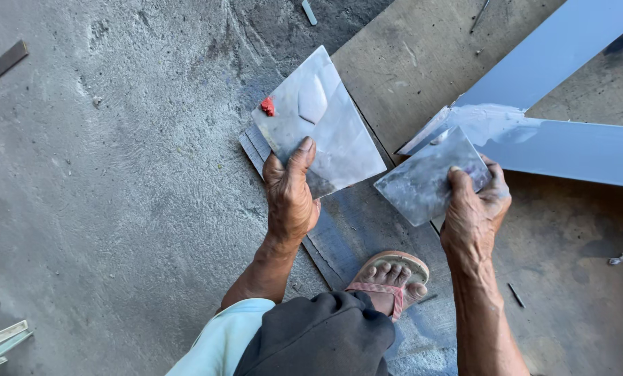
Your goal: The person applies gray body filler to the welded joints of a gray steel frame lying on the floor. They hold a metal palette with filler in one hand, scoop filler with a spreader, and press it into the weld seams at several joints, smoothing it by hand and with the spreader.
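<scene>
"While he squatted there, what did the left hand [290, 198] have?"

"A flat metal plate [322, 122], pinched at its near edge, thumb on top, a red blob [267, 106] at its corner."

"And the right hand [473, 209]?"

"Fingers closed round a smaller metal square [426, 179], beside the grey panel [569, 143], above his sandal [391, 278]."

The larger metal plate [325, 122] looks like thin sheet metal, smeared dull grey with a glossy white blob and a red putty dab [267, 106]. The smaller metal plate [426, 182] is matt, scuffed. The pale blue painted metal bars [569, 143] look smooth, satiny. The concrete floor [116, 174] is rough; the wooden board [409, 63] is worn, dusty
</scene>
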A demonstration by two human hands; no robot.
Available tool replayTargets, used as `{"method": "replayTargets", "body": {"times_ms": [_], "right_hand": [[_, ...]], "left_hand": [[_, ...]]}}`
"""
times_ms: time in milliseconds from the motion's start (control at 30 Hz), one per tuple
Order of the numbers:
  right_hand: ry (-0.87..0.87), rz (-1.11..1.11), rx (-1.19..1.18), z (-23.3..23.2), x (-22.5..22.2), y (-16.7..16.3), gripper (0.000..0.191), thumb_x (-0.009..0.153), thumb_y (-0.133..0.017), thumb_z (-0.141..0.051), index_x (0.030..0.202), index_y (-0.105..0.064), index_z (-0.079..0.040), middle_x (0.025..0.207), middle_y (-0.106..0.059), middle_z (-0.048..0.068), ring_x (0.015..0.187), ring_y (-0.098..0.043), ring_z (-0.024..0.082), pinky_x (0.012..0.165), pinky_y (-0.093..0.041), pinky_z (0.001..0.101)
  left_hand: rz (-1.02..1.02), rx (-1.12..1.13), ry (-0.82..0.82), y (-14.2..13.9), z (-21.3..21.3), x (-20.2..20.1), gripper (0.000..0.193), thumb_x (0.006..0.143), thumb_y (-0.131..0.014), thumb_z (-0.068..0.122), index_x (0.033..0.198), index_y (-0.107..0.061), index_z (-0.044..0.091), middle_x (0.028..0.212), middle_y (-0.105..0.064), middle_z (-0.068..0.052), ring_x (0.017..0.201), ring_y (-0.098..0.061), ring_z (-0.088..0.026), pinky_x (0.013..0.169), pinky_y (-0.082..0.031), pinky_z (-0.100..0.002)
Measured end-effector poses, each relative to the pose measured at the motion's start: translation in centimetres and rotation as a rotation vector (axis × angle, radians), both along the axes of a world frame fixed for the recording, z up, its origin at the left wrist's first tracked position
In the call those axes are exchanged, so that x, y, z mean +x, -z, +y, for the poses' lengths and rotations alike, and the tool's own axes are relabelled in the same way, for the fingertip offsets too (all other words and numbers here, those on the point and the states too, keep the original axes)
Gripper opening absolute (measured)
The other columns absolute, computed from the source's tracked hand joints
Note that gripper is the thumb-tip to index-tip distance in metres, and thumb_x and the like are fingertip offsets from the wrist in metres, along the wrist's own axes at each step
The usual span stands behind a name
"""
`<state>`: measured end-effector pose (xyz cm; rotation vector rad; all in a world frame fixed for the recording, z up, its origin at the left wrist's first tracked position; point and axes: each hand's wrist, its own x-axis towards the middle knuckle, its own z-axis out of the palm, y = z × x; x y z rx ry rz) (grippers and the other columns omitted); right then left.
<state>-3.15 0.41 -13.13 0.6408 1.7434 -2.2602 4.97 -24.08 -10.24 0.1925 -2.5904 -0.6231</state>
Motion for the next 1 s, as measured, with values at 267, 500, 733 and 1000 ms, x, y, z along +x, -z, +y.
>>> {"method": "replayTargets", "body": {"times_ms": [267, 500, 733, 1000], "right_hand": [[-0.188, -0.018, 0.349, -1.4, -1.6, -1.4, 0.033, 0.096, -0.059, -0.006, 0.127, -0.064, 0.005, 0.082, -0.065, 0.004, 0.069, -0.055, 0.007, 0.061, -0.046, 0.0235], [-0.289, 0.048, 0.458, -4.1, -3.9, -4.8, 0.033, 0.096, -0.055, -0.010, 0.125, -0.062, 0.005, 0.080, -0.065, 0.004, 0.064, -0.057, 0.008, 0.055, -0.048, 0.0247], [-0.281, 0.101, 0.409, -2.4, -1.4, -5.8, 0.034, 0.101, -0.054, -0.011, 0.130, -0.064, 0.004, 0.084, -0.067, 0.004, 0.067, -0.057, 0.007, 0.056, -0.045, 0.0242], [-0.139, 0.008, 0.210, -0.7, -0.9, -0.6, 0.033, 0.098, -0.060, -0.008, 0.128, -0.066, 0.006, 0.085, -0.069, -0.002, 0.069, -0.057, -0.001, 0.057, -0.043, 0.0175]], "left_hand": [[-0.003, 0.095, 0.022, 0.5, -0.1, -0.3, 0.042, 0.096, -0.073, -0.008, 0.134, -0.064, 0.004, 0.132, -0.059, -0.016, 0.125, -0.056, -0.027, 0.104, -0.057, -0.033], [-0.007, 0.513, -0.006, 0.5, -0.5, -0.2, 0.031, 0.105, -0.065, 0.001, 0.135, -0.065, 0.007, 0.131, -0.055, -0.013, 0.128, -0.056, -0.023, 0.108, -0.056, -0.036], [0.046, 1.282, -0.278, 0.8, -0.2, -0.4, 0.019, 0.104, -0.065, 0.013, 0.118, -0.067, 0.000, 0.123, -0.057, -0.010, 0.117, -0.062, -0.018, 0.105, -0.053, -0.035], [0.033, 1.290, -0.359, 0.2, -0.4, -0.1, 0.020, 0.102, -0.066, 0.019, 0.115, -0.066, 0.003, 0.117, -0.052, -0.006, 0.115, -0.058, -0.015, 0.104, -0.050, -0.035]]}}
